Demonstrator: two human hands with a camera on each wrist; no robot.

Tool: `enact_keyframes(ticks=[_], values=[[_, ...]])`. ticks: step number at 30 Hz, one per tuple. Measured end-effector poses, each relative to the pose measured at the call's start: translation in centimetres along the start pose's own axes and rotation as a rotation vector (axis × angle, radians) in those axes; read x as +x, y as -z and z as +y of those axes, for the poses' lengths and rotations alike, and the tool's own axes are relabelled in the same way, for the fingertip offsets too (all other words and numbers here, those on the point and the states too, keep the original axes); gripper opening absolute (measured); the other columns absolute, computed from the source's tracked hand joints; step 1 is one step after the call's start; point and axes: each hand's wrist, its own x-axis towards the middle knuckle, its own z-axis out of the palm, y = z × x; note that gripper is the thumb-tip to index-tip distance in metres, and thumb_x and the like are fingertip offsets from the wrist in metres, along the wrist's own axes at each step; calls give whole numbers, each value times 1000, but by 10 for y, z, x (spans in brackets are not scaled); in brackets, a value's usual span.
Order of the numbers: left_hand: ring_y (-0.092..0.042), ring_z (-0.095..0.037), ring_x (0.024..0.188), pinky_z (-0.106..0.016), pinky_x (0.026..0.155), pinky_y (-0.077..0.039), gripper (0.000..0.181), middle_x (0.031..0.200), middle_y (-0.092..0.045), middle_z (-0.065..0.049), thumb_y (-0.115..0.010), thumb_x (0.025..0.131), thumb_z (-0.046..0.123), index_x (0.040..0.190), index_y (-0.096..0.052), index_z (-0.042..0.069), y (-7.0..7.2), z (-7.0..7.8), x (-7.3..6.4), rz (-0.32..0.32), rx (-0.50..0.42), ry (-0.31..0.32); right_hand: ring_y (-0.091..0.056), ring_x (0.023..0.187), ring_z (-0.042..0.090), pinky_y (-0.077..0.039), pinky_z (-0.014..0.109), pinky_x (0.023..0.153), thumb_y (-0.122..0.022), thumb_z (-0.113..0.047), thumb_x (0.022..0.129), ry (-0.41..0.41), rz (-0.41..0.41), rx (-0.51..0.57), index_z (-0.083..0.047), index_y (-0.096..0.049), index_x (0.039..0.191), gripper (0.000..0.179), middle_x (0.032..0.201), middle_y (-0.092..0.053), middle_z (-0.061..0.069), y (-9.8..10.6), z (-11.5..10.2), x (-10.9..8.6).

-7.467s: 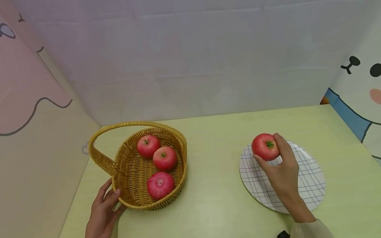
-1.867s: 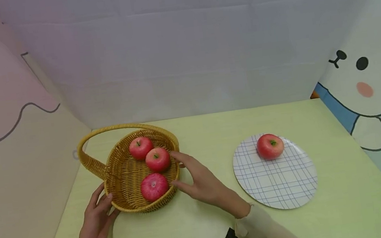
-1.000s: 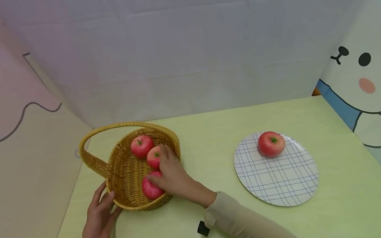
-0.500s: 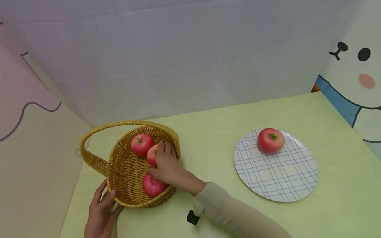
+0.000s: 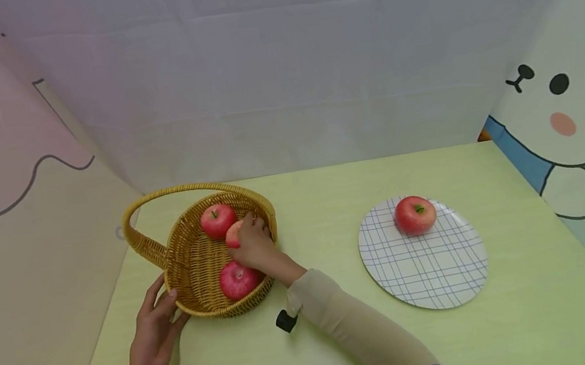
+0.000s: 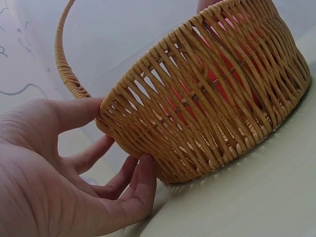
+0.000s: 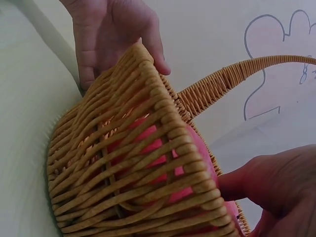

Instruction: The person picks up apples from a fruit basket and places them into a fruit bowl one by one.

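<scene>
A round wicker basket (image 5: 200,279) with a tall handle stands at the left and holds three red apples. My left hand (image 5: 152,336) holds its near left side, one digit at the rim and the others low against the weave (image 6: 192,103). Inside the basket, my right hand (image 5: 256,245) grips the middle apple (image 5: 233,236), largely hidden under the fingers. Behind it sits another apple (image 5: 218,221); nearer me, below the wrist, lies a third apple (image 5: 239,280). In the right wrist view, red apple skin (image 7: 197,143) shows beside my right hand (image 7: 281,192).
A white plate (image 5: 435,274) with a blue grid pattern lies to the right and bears one red apple (image 5: 415,215) near its far edge. The pale yellow-green table (image 5: 308,217) meets a white back wall and cartoon-printed side panels (image 5: 565,130).
An apple was let go on the plate. My right hand then crossed left to the basket, reached in and closed round the middle apple. My left hand stayed at the basket.
</scene>
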Motion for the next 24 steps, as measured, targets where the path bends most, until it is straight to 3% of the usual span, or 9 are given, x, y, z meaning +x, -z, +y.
enact_keyframes(ticks=[9,24], values=[[-60,0,123,-28,90,-57,61,132,-65,19,-50,111,15,165,-26,24,0,0,0,9,1,-5,-50,134,43,-50,49,107,-75,-32,95,-13,21,-17,3,-21,159,91,148,-41,27,-1,-1,3],[-61,-1,122,-29,90,-57,58,131,-65,18,-49,111,13,164,-28,25,2,-1,1,-7,-13,-11,-49,133,38,-51,46,105,-74,-29,96,44,24,4,0,-35,152,75,145,-45,23,1,-1,-3]])
